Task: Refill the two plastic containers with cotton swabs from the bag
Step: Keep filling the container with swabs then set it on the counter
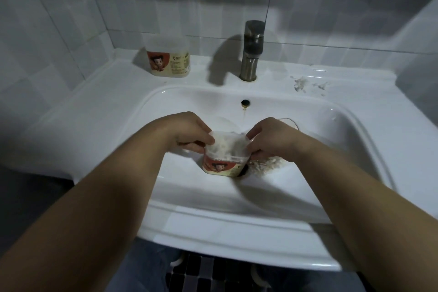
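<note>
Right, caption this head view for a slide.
Left hand and right hand hold a swab-filled container in the sink beside the swab bag.

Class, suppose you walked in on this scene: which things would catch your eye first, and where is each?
First, a person's left grip and right grip hold a swab-filled plastic container inside the white sink. Next, a matching second container stands on the back left ledge, left of the metal tap. A bag of swabs lies under the right grip.
</note>
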The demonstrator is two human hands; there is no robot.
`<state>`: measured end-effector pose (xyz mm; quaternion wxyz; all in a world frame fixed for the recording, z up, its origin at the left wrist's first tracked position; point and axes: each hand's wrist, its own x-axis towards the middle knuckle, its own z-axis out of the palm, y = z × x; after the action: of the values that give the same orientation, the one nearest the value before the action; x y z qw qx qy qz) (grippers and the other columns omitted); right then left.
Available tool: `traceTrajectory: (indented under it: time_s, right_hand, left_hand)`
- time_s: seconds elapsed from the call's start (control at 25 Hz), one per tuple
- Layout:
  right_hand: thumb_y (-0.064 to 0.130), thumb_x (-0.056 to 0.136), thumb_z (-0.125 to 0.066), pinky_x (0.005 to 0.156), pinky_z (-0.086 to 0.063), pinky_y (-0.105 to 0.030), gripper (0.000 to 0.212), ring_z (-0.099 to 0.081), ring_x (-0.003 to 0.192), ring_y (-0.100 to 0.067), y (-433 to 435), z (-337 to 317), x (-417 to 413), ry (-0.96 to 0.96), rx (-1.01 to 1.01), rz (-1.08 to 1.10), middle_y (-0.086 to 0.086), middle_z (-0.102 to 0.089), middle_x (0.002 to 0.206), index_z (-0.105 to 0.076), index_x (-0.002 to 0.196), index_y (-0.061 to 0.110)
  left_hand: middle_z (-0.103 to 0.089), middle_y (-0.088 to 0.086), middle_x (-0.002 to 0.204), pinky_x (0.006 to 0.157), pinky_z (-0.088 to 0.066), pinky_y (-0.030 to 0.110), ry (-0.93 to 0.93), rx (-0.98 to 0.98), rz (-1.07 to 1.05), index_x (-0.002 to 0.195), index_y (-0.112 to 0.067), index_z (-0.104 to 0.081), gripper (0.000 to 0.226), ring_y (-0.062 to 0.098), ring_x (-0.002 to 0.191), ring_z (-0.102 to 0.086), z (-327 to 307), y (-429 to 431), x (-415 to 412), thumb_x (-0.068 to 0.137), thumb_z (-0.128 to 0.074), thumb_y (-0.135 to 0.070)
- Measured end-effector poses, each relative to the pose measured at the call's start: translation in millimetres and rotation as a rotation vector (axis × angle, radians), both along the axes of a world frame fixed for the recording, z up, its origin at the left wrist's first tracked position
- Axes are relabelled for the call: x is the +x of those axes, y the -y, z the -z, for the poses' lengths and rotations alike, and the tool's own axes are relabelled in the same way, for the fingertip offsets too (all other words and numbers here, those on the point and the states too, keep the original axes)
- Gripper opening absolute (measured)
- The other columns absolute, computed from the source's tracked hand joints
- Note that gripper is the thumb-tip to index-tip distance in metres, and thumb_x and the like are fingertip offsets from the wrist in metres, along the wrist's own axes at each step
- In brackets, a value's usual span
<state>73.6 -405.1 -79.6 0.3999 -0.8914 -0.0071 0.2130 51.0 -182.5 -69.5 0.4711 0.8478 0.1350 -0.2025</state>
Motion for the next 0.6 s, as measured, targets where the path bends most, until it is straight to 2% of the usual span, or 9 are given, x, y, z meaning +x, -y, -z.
traceTrajectory:
  time_s: [0.04,0.12,0.2,0.24,0.32,0.4,0.48,0.56,0.6]
  right_hand:
    - [-0.006,0.075,-0.077,0.087,-0.059,-0.056,0.023,-0.076,0.078,-0.037,-1,0,0,0.002,-0.018,-0.02,-0.025,-0.067,0.076,-0.069,0.095,-0.01]
    - [-0.004,0.074,-0.078,0.088,-0.058,-0.059,0.032,-0.076,0.081,-0.037,-1,2,2,0.015,-0.038,-0.04,-0.02,-0.062,0.073,-0.066,0.101,-0.015]
    - [-0.006,0.076,-0.078,0.087,-0.06,-0.055,0.02,-0.076,0.086,-0.038,-1,3,3,0.03,-0.032,-0.042,-0.017,-0.067,0.072,-0.071,0.094,-0.009]
    - [-0.006,0.076,-0.078,0.086,-0.061,-0.053,0.014,-0.076,0.086,-0.037,0,2,2,0.033,-0.022,-0.041,-0.015,-0.069,0.072,-0.073,0.088,-0.002]
    - [-0.005,0.077,-0.078,0.086,-0.062,-0.049,0.015,-0.076,0.081,-0.035,0,2,1,0.037,-0.012,-0.042,-0.014,-0.071,0.072,-0.073,0.082,0.008]
    - [-0.005,0.079,-0.075,0.081,-0.063,-0.043,0.016,-0.075,0.072,-0.028,-1,3,0,0.049,-0.042,-0.058,-0.013,-0.072,0.077,-0.073,0.091,0.006]
    - [0.003,0.081,-0.072,0.08,-0.064,-0.044,0.031,-0.075,0.075,-0.025,-2,4,-1,0.045,-0.051,-0.139,-0.01,-0.072,0.098,-0.068,0.112,0.007]
    - [0.016,0.082,-0.077,0.079,-0.064,-0.043,0.047,-0.074,0.08,-0.025,-5,0,-6,0.009,-0.016,-0.285,-0.005,-0.062,0.115,-0.054,0.123,0.024]
    - [0.021,0.081,-0.081,0.077,-0.063,-0.04,0.058,-0.072,0.081,-0.025,-8,-3,-9,0.023,-0.072,-0.362,-0.003,-0.059,0.118,-0.049,0.129,0.029]
  left_hand:
    - [-0.079,0.011,0.082,0.082,-0.062,0.031,0.003,0.004,0.005,0.103,-0.011,-0.077,0.016,0.017,0.073,-0.075,0,0,-1,0.087,-0.078,-0.008]
    - [-0.078,0.009,0.078,0.074,-0.062,0.028,-0.002,0.003,0.001,0.103,-0.012,-0.077,0.016,0.015,0.067,-0.074,0,1,-1,0.088,-0.078,-0.008]
    - [-0.077,0.008,0.075,0.062,-0.059,0.022,-0.01,-0.002,-0.002,0.102,-0.012,-0.076,0.014,0.012,0.059,-0.072,0,2,-1,0.089,-0.077,-0.007]
    - [-0.077,0.008,0.076,0.059,-0.059,0.021,-0.012,-0.009,-0.008,0.102,-0.013,-0.076,0.014,0.011,0.058,-0.071,0,2,-1,0.089,-0.076,-0.007]
    - [-0.077,0.009,0.076,0.059,-0.06,0.02,-0.019,-0.03,-0.023,0.103,-0.012,-0.074,0.015,0.01,0.055,-0.071,0,3,-1,0.09,-0.076,-0.005]
    - [-0.076,0.006,0.069,0.059,-0.059,0.02,-0.03,-0.041,-0.017,0.104,-0.013,-0.072,0.016,0.009,0.052,-0.069,0,2,-1,0.091,-0.075,-0.005]
    - [-0.077,0.009,0.076,0.063,-0.061,0.024,-0.055,-0.055,-0.013,0.107,-0.014,-0.072,0.018,0.012,0.057,-0.072,0,2,-1,0.09,-0.075,-0.006]
    - [-0.079,0.014,0.095,0.078,-0.063,0.034,-0.08,-0.077,-0.019,0.11,-0.016,-0.072,0.023,0.021,0.073,-0.077,2,-2,0,0.089,-0.076,-0.007]
    - [-0.078,0.015,0.099,0.086,-0.062,0.04,-0.089,-0.083,-0.017,0.11,-0.017,-0.072,0.023,0.025,0.083,-0.078,3,-3,0,0.089,-0.075,-0.008]
